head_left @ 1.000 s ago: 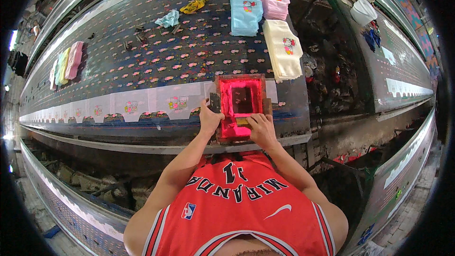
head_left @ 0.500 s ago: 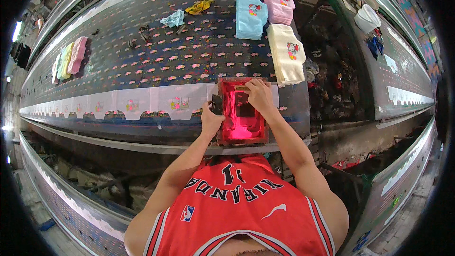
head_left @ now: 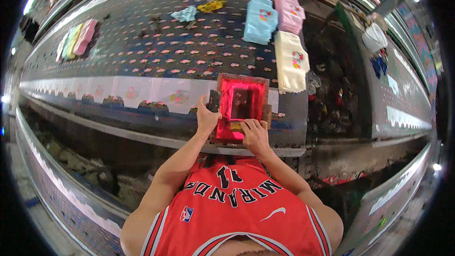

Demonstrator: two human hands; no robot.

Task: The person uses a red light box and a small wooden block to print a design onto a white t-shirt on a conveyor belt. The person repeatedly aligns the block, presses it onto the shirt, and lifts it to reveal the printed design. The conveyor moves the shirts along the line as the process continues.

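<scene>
A screen printing frame (head_left: 222, 83) with bright pink-red ink inside lies over the near edge strip of the dark table. My left hand (head_left: 207, 119) grips its left side by a black block (head_left: 214, 100), thumb against the frame. My right hand (head_left: 256, 136) is closed round a squeegee (head_left: 235, 125) with a yellowish wooden edge, down in the near part of the frame. Through the mesh a darker rectangle shows in the middle. Left of the frame runs a row of white fabric pieces (head_left: 154, 95), some bearing a coloured print.
Stacks of printed blue cloth (head_left: 260, 19), pink cloth (head_left: 290, 12) and cream cloth (head_left: 290, 64) lie beyond the frame at right. Farther left are a blue rag (head_left: 184, 14), a yellow rag (head_left: 212, 5) and small folded cloths (head_left: 78, 39). A white bucket (head_left: 374, 37) stands across the gap.
My right hand has drawn the squeegee from the far end of the frame toward me. My left hand stays at the frame's left side. The view has tilted slightly.
</scene>
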